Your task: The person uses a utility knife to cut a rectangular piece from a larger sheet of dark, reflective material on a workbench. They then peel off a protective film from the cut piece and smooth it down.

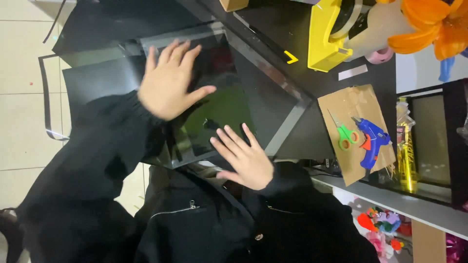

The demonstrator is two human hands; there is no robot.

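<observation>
A large glossy black sheet (273, 92) lies folded over the edge of a black table (297, 29). My left hand (170, 80) presses flat on the sheet's upper left part, fingers spread. My right hand (246, 156) lies flat on the sheet's lower part near its edge, fingers apart. Neither hand holds anything. Black sleeves cover both arms.
On the table to the right lie a brown cardboard piece (358, 131) with green-handled scissors (342, 132) and a blue glue gun (371, 141), a yellow tape dispenser (326, 36), an orange flower (434, 24) and a gold packet (405, 146). White tiled floor (19, 97) is at left.
</observation>
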